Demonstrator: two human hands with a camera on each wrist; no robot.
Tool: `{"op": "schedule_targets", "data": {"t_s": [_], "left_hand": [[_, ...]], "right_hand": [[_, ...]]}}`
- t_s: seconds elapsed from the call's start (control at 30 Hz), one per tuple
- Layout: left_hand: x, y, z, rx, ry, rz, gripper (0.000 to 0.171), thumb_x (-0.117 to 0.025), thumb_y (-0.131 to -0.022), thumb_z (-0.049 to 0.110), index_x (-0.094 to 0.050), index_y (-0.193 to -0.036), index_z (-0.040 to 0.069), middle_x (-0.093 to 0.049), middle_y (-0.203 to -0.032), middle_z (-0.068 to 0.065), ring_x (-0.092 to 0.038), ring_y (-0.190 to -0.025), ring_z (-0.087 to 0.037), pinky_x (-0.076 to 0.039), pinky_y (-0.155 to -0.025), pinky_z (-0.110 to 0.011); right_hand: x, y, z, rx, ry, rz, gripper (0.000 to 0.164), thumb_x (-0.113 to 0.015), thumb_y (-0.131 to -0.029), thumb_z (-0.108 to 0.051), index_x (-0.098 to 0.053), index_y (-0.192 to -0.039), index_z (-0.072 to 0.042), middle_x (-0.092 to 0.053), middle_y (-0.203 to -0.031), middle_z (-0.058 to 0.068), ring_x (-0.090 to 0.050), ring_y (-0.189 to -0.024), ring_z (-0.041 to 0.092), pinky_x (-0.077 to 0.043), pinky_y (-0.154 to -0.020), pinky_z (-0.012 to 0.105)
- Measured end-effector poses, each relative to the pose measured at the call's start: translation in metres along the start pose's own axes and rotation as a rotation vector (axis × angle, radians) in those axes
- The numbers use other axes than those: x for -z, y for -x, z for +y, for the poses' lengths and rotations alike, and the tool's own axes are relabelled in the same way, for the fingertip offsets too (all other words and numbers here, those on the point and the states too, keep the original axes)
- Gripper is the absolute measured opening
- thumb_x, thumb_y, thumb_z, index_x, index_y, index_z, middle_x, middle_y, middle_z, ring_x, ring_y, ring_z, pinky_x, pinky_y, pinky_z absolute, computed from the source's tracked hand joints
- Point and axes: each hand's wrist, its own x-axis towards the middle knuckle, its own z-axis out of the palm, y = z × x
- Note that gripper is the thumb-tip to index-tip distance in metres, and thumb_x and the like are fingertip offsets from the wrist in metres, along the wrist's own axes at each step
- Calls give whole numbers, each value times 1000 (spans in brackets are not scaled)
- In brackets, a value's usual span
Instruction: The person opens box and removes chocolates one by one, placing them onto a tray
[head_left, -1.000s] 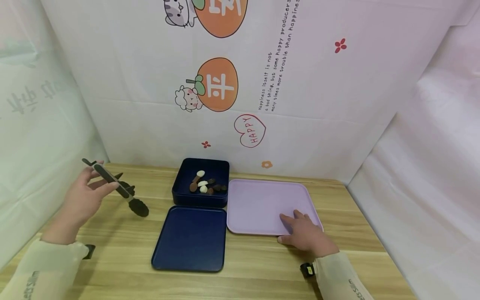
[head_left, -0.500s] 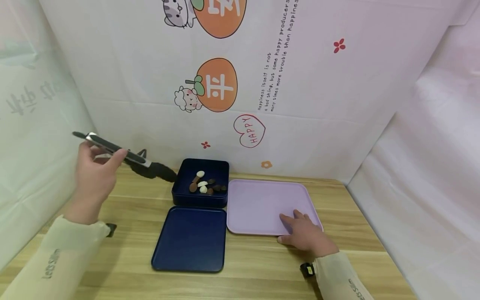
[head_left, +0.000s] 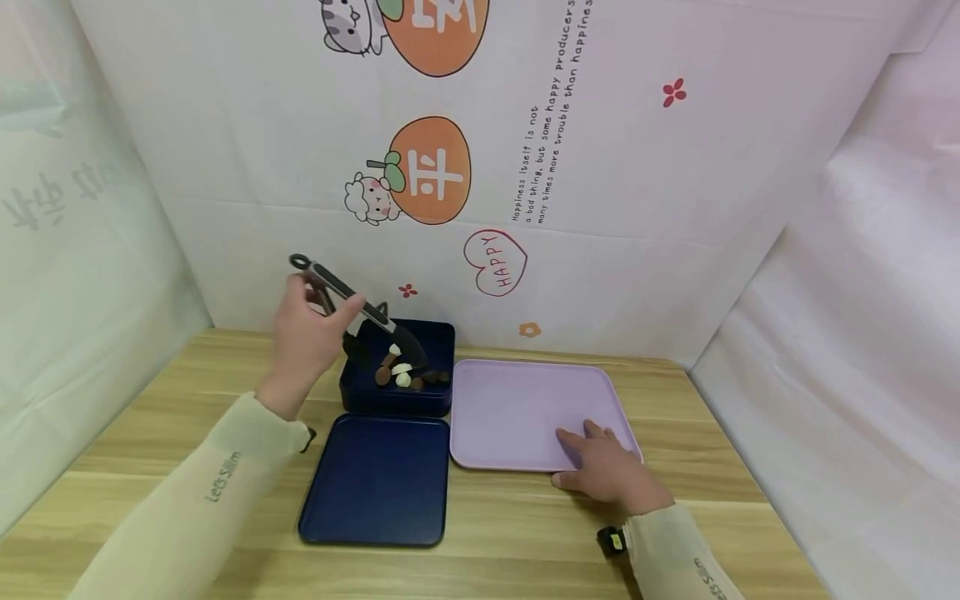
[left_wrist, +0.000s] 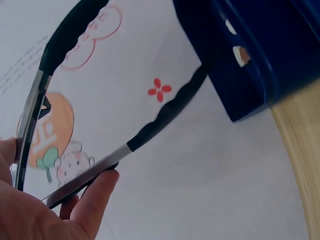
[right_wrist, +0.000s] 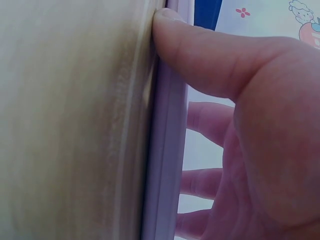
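My left hand [head_left: 309,333] holds black-and-silver kitchen tongs [head_left: 341,283] over the navy box [head_left: 397,403]. The tongs stand spread, with one black tip [head_left: 408,345] inside the box above several small white, brown and dark rounded pieces [head_left: 402,379]. In the left wrist view, thumb and fingers [left_wrist: 97,200] grip the tong arms, whose black scalloped heads [left_wrist: 170,107] are wide apart. My right hand [head_left: 606,471] holds the lilac tray [head_left: 517,408] at its front right, fingers inside and thumb [right_wrist: 185,47] against the outer edge.
A flat navy lid or tray [head_left: 375,479] lies in front of the box on the wooden table [head_left: 517,533]. The box and lilac tray stand side by side near a white printed backdrop [head_left: 615,275]. White sheets hang on both sides.
My left hand has carried the tongs up and to the right, from the table's left side to above the box, and their tips have dipped into it. My right hand stays put.
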Motion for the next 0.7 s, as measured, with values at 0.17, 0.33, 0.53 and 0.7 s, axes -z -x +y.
{"op": "schedule_targets", "data": {"t_s": [0.17,0.33,0.53,0.7], "left_hand": [[-27,7,2,-59,-78,-45,67,-69,-88,57,-48,-125,5,-53,-107,-14,-49,-79,-30,-42,-65,-42],[-46,14,5,-61,-98,-65,60,-72,-88,52,-49,-118,6,-51,-101,-13,-48,-81,-31,-41,-68,-45],[-65,19,2,-83,-155,-82,57,-73,-87,53,-49,-113,8,-50,-104,-13,-50,-82,-30,-43,-68,-45],[-74,24,1,-149,-195,-80,64,-75,-86,49,-49,-123,4,-50,-112,-18,-52,-82,-31,-47,-69,-47]], "right_hand": [[0,1,0,3,-6,2,80,-74,-83,-55,-50,-148,-16,-27,-153,34,-24,-132,65,-26,-90,82],[1,1,0,5,-18,2,79,-75,-83,-54,-51,-147,-15,-27,-152,34,-23,-132,65,-26,-90,82],[-1,0,0,12,-20,4,78,-74,-84,-54,-51,-147,-15,-27,-152,35,-22,-132,65,-27,-90,81],[-1,1,1,14,-24,7,79,-74,-84,-55,-51,-147,-14,-26,-152,35,-21,-132,66,-27,-91,81]]}}
